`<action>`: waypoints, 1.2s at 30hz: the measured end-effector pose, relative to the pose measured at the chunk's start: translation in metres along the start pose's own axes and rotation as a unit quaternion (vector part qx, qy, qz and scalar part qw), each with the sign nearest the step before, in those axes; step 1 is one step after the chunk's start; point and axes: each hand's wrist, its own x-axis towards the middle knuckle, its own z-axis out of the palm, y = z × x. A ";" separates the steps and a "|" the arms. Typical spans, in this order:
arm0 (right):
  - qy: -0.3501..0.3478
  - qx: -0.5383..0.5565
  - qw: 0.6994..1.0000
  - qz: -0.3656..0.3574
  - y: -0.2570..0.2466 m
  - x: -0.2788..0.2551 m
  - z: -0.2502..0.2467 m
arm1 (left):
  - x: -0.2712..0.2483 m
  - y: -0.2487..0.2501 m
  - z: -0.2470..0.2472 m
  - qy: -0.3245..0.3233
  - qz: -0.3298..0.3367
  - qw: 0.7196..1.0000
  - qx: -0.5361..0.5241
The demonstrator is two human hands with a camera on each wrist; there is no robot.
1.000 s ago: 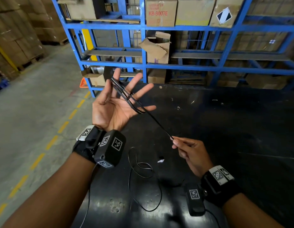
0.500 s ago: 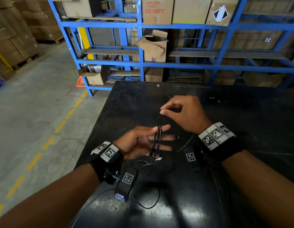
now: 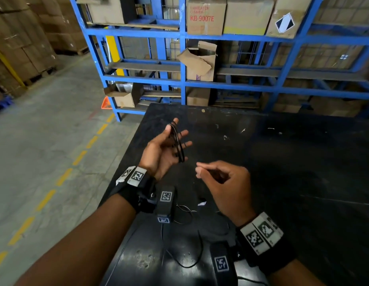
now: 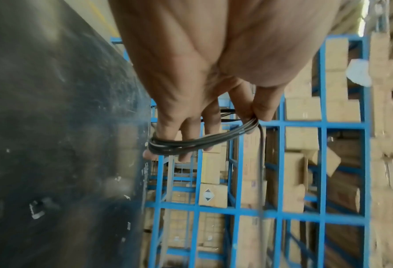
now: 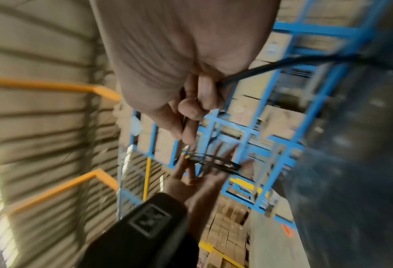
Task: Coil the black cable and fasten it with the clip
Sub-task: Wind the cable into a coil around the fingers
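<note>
My left hand (image 3: 162, 150) is raised palm-up over the black table (image 3: 293, 166) with its fingers spread. Loops of the thin black cable (image 3: 178, 144) are wound round these fingers. In the left wrist view the thumb (image 4: 263, 108) pins the loops (image 4: 198, 142) against the forefinger. To the right and nearer me, my right hand (image 3: 224, 184) pinches the cable's free run between thumb and forefinger. The right wrist view shows this strand (image 5: 271, 68) trailing out of the curled fingers (image 5: 191, 110). The slack cable (image 3: 191, 263) lies on the table below my wrists. A small white piece (image 3: 202, 203) lies near it.
The table's left edge (image 3: 119, 176) drops to a concrete floor with a dashed yellow line (image 3: 63, 176). A blue steel rack (image 3: 182, 83) with cardboard boxes (image 3: 206, 17) stands behind the table. Stacked cartons (image 3: 18, 38) fill the far left.
My right hand has swung from beyond the left hand back toward me and to the right, still on the cable. The left hand has lifted and tilted up with the loops on it.
</note>
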 end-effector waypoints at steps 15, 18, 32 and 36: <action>-0.121 0.192 0.908 0.353 0.080 0.007 -0.016 | -0.025 0.035 0.030 -0.298 -0.011 0.936 -0.188; -0.097 0.109 0.934 0.327 0.091 0.030 -0.027 | -0.036 0.029 0.032 -0.316 -0.065 0.937 -0.134; -0.222 -0.252 0.937 -0.092 -0.023 0.111 -0.036 | -0.049 -0.014 0.022 -0.190 -0.183 0.948 0.180; -0.197 -0.216 0.950 -0.108 -0.031 0.085 -0.034 | -0.041 -0.008 0.011 -0.126 -0.140 0.967 0.173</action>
